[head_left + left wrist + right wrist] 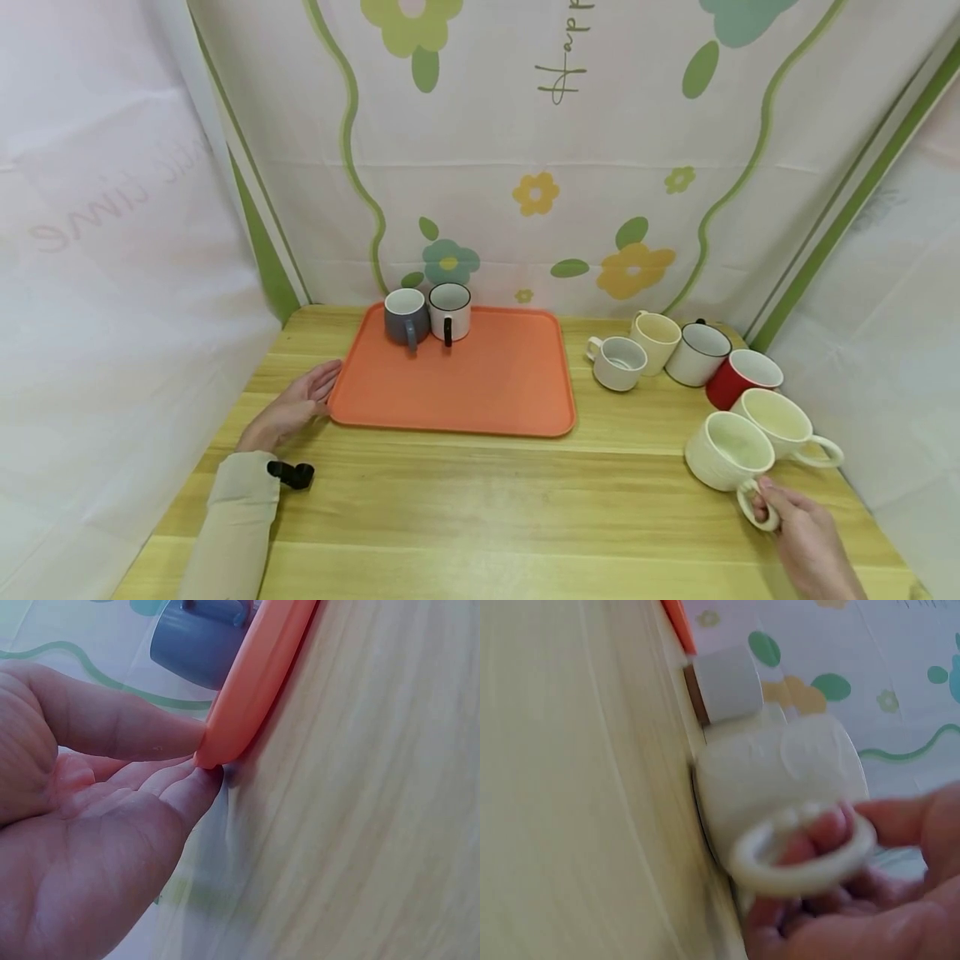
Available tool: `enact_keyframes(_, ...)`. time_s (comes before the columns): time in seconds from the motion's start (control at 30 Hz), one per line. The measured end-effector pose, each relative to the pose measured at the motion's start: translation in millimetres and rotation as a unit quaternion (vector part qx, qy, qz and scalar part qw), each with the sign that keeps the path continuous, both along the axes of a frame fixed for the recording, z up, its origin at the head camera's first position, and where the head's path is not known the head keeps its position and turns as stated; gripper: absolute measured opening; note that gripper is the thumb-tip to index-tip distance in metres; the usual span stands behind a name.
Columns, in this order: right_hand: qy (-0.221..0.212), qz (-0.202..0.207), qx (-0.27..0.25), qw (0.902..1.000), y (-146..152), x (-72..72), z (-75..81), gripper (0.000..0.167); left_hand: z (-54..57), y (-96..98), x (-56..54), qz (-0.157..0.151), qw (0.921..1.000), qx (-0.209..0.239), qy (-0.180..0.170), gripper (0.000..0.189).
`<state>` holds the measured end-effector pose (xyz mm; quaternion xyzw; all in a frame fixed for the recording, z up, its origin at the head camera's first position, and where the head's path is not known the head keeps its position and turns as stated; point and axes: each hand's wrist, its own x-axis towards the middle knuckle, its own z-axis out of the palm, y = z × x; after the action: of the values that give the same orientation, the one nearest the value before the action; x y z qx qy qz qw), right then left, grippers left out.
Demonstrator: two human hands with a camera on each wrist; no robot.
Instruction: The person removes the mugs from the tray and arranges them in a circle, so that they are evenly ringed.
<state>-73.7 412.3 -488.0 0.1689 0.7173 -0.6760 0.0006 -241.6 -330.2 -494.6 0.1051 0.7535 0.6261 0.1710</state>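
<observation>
My right hand [813, 533] holds a cream mug [729, 450] by its handle, fingers through the loop, as the right wrist view shows up close. The mug stands at the table's right side, beside another cream mug [776, 417]. At the left, my left hand [292, 406] pinches the rim of an orange tray [480, 392] near its front left corner, thumb and fingertips on the edge. On the tray's back left part stand a blue-grey mug [406, 321] and a white mug with a black handle [452, 315].
In a curved row at the right stand a small white cup [618, 365], a pale yellow mug [657, 343], a white mug with a dark rim [697, 357] and a red mug [738, 383]. Printed cloth [465, 150] encloses the wooden table [480, 508] at the back and sides.
</observation>
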Motion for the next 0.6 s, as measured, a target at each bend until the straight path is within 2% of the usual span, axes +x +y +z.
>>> enact_keyframes(0.03, -0.039, 0.010, 0.061, 0.9973, 3, -0.6, 3.3, 0.044, 0.2, 0.2, 0.0, 0.000, 1.0000, 0.000, 0.000, 0.101)
enact_keyframes(0.07, -0.076, 0.025, 0.126, 0.9888, 6, -1.0, 7.5, 0.052, 0.4, 0.3, 0.1, 0.000, 1.0000, 0.000, 0.001, 0.101)
enact_keyframes(0.13, -0.137, 0.046, 0.245, 0.9586, 11, -0.9, 16.6, 0.073, 0.9, 0.6, 0.2, 0.000, 1.0000, 0.000, 0.001, 0.101)
enact_keyframes(0.17, -0.149, 0.045, 0.293, 0.9434, 13, -0.1, 20.8, 0.079, 1.2, 0.8, 0.3, -0.001, 1.0000, 0.000, 0.001, 0.101)
enact_keyframes(0.2, -0.150, 0.040, 0.320, 0.9347, 14, 0.8, 25.6, 0.082, 1.5, 1.0, 0.4, 0.000, 1.0000, 0.000, 0.002, 0.101)
enact_keyframes(0.27, -0.121, 0.013, 0.370, 0.9212, 16, 3.5, 34.2, 0.077, 1.9, 1.4, 0.8, 0.000, 1.0000, -0.001, 0.001, 0.101)
enact_keyframes(0.37, -0.039, -0.035, 0.410, 0.9108, 13, 4.9, 49.5, 0.059, 2.4, 1.7, 1.7, 0.000, 1.0000, -0.004, 0.002, 0.101)
enact_keyframes(0.4, -0.017, -0.037, 0.419, 0.9072, 10, 3.8, 55.6, 0.055, 2.6, 1.8, 2.0, 0.000, 1.0000, -0.005, 0.002, 0.101)
enact_keyframes(0.5, 0.061, -0.014, 0.425, 0.9032, -9, -5.5, 72.6, 0.045, 3.3, 1.9, 2.6, 0.000, 1.0000, -0.004, 0.002, 0.101)
enact_keyframes(0.6, 0.120, 0.042, 0.429, 0.8944, -36, -20.7, 85.1, 0.038, 3.7, 2.3, 2.4, 0.000, 1.0000, -0.004, 0.004, 0.101)
